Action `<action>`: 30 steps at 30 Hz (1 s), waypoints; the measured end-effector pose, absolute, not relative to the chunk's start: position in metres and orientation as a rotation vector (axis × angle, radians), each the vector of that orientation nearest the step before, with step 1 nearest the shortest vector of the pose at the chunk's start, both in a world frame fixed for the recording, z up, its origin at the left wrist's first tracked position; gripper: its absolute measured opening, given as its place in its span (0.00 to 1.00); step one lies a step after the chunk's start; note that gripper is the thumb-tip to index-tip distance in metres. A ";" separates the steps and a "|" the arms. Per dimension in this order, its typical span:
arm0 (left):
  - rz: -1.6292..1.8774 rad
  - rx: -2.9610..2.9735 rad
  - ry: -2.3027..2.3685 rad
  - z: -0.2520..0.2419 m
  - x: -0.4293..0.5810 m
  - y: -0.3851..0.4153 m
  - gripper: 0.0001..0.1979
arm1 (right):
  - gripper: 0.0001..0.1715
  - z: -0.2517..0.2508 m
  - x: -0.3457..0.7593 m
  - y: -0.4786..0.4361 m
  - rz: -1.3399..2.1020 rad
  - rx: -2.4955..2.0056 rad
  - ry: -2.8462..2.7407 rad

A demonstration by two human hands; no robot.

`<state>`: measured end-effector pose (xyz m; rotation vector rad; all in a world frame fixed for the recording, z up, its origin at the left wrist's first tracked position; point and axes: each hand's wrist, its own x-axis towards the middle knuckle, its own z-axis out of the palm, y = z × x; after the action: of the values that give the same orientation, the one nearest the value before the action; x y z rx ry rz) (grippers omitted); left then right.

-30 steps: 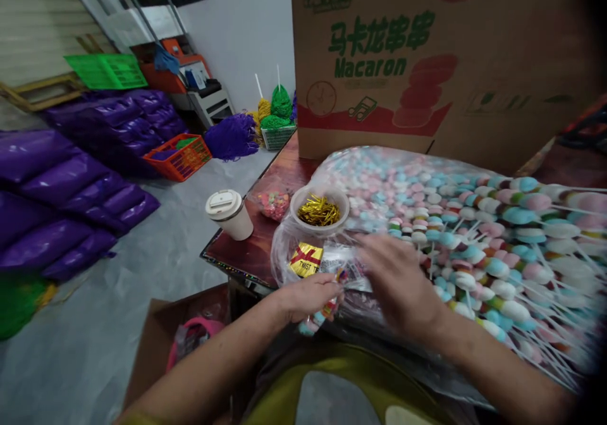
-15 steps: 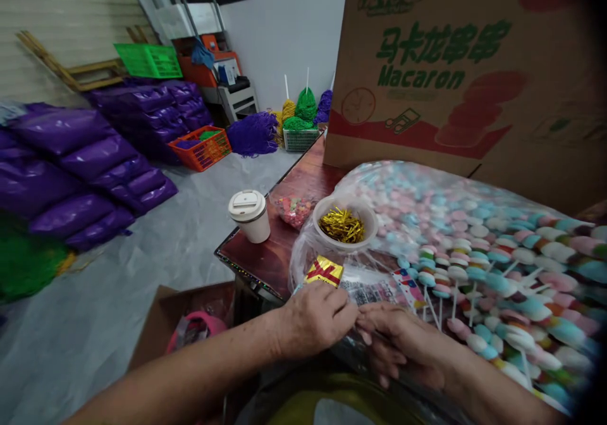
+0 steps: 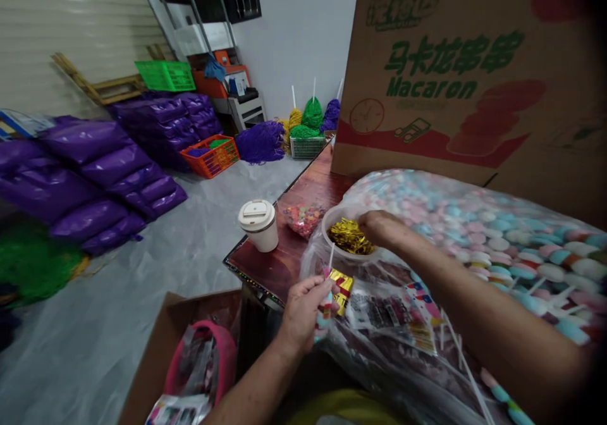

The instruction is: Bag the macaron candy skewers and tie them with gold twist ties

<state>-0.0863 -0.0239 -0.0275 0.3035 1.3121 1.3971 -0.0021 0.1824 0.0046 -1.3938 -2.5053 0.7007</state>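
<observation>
My left hand [image 3: 301, 308] is closed around a wrapped marshmallow stick [image 3: 324, 314]. Its white stick points upward, and the coloured marshmallow pieces hang below my fingers. My right hand [image 3: 382, 227] reaches over the rim of a round plastic bowl [image 3: 327, 238], its fingertips down by the gold twist ties [image 3: 349, 236]; those fingertips are hidden. Just beyond my left hand lies a gold packet with red marks [image 3: 342, 289]. Printed clear bags [image 3: 379, 311] lie beside it, under my right forearm.
A lidded white cup [image 3: 260, 226] and a bag of small colourful pieces [image 3: 303, 218] stand at the table's left. A large plastic bag of marshmallow sticks [image 3: 497, 238] fills the right side, before a tall cardboard box [image 3: 427, 115]. An open carton [image 3: 152, 355] holding a pink basket sits lower left.
My hands, together before, are now apart. The right one has moved up and forward to the bowl, while the left holds the wrapped marshmallow stick upright. The view has shifted slightly.
</observation>
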 end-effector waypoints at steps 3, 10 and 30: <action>1.447 0.366 1.185 -0.021 -0.080 -0.011 0.18 | 0.14 0.013 0.027 0.177 0.877 -1.452 -2.450; 1.465 0.456 0.925 -0.002 -0.054 0.016 0.18 | 0.24 0.008 0.067 0.088 1.212 -1.165 -2.242; 1.070 0.942 1.130 0.000 0.005 -0.012 0.14 | 0.35 0.005 0.139 0.015 1.132 -1.066 -1.937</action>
<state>0.0051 -0.0116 -0.0001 0.9419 1.1305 1.0695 0.1394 0.0149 0.0051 -1.0658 -1.9373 1.1321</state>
